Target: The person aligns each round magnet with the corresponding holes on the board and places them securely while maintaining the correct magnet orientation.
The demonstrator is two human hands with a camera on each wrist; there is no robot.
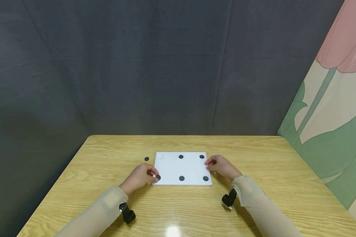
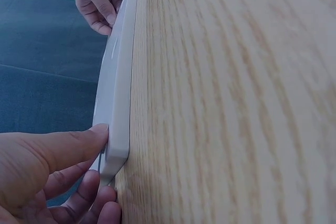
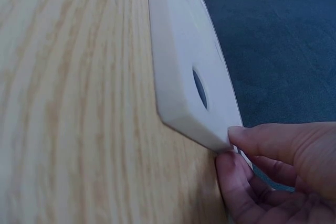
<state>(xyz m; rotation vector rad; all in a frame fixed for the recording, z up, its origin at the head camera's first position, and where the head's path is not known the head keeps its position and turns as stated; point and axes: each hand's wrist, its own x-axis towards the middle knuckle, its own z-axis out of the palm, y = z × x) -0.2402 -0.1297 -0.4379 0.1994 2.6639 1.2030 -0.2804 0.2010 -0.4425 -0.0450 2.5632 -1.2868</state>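
A white rectangular board (image 1: 192, 168) with round recesses lies flat on the table. My left hand (image 1: 142, 176) is at its near left corner, thumb and fingertips pinching a small black disc (image 1: 158, 177) there. In the left wrist view, only a thin dark edge of that disc shows beside the fingertips. My right hand (image 1: 222, 166) grips the board's right edge, its thumb on top and a curled finger against the side in the right wrist view. Black discs sit in the board at far middle (image 1: 181, 156), far right (image 1: 201, 156), near middle (image 1: 182, 178) and near right (image 1: 205, 178).
One loose black disc (image 1: 146, 159) lies on the wooden table (image 1: 106, 154) just left of the board. A bare round recess (image 1: 161, 156) shows at the board's far left corner. Behind the table hangs a dark curtain (image 1: 154, 72); a flower-patterned wall (image 1: 329, 115) stands at the right.
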